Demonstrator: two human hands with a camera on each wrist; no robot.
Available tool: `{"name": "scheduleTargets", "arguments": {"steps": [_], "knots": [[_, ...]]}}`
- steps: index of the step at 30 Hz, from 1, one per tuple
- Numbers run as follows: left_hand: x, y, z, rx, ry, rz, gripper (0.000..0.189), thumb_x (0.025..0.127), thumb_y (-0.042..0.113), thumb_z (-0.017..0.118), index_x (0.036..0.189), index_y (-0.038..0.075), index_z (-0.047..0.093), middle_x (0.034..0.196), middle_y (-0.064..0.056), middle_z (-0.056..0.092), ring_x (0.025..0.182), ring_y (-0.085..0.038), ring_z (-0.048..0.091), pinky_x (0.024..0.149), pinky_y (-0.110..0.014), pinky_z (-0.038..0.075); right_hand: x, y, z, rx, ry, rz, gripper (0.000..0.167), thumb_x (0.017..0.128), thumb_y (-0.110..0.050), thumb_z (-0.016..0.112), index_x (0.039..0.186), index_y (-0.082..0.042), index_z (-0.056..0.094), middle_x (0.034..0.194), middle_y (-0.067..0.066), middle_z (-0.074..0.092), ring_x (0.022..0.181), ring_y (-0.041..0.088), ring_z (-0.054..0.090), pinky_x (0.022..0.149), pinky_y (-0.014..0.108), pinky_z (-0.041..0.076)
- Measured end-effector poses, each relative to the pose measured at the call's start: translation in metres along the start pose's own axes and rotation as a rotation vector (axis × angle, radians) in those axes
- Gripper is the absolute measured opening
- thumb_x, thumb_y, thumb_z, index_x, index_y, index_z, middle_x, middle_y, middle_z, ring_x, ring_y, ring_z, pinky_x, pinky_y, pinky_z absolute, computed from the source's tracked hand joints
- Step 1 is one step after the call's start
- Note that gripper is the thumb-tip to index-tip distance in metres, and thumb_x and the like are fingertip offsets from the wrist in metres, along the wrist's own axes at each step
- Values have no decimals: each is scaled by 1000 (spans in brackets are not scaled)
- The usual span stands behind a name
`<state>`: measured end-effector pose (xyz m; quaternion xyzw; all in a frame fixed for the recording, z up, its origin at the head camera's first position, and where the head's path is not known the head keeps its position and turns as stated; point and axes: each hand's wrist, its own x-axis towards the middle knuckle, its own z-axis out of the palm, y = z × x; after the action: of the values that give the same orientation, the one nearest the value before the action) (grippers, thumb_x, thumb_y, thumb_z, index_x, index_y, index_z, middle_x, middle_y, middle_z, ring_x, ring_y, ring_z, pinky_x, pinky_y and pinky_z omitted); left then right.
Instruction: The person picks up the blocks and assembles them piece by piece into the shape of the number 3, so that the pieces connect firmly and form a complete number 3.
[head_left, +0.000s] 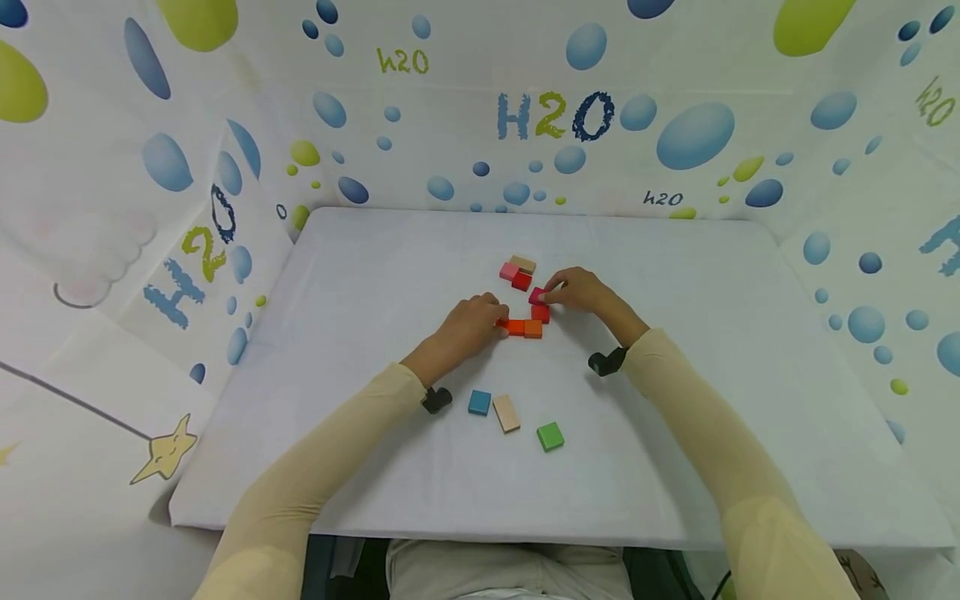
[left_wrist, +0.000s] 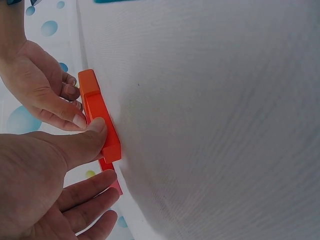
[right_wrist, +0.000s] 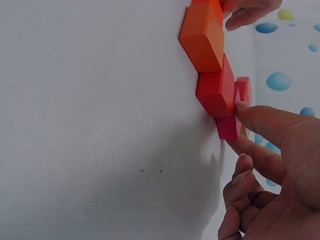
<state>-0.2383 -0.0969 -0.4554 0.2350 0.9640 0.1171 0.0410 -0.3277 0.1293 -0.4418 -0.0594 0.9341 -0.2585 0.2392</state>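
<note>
In the head view, my left hand (head_left: 467, 326) is at the left end of a short row of blocks, its thumb and fingers pinching a red-orange block (left_wrist: 111, 137). An orange block (head_left: 533, 329) adjoins that one on the right. Just behind the orange block lies a red block (head_left: 540, 314). Between thumb and forefinger, my right hand (head_left: 581, 292) pinches a crimson block (right_wrist: 229, 128) set against the red one's far side. The right hand's other fingers curl loosely beside it.
Farther back sit a pink block (head_left: 509, 271), another red block (head_left: 521, 282) and a wooden block (head_left: 523, 263), close together. Nearer me lie a blue block (head_left: 479, 402), a second wooden block (head_left: 506, 413) and a green block (head_left: 551, 437) on the white table (head_left: 360, 492).
</note>
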Motion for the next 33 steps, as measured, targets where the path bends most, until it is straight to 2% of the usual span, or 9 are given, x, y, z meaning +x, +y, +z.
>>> {"name": "scheduleTargets", "arguments": {"steps": [9, 24, 33], "knots": [[0, 0, -1, -10, 2, -5, 27, 101, 24, 74, 125, 11, 74, 132, -14, 68, 118, -30, 64, 105, -43, 55, 2, 0, 1, -4, 8, -30, 42, 101, -37, 70, 131, -8, 65, 136, 17, 59, 121, 32, 53, 102, 45, 53], [2, 0, -1, 4, -7, -10, 30, 101, 25, 74, 128, 12, 74, 133, -14, 68, 119, -30, 64, 106, -43, 55, 5, 1, 2, -10, 15, -23, 40, 101, -38, 71, 126, -9, 65, 129, 16, 60, 117, 30, 54, 98, 43, 53], [1, 1, -1, -7, -6, -4, 30, 101, 25, 74, 127, 11, 74, 133, -15, 67, 119, -30, 64, 106, -43, 55, 1, -1, -1, -8, 39, -35, 37, 104, -36, 65, 129, -7, 66, 135, 17, 60, 119, 32, 54, 103, 45, 52]]}}
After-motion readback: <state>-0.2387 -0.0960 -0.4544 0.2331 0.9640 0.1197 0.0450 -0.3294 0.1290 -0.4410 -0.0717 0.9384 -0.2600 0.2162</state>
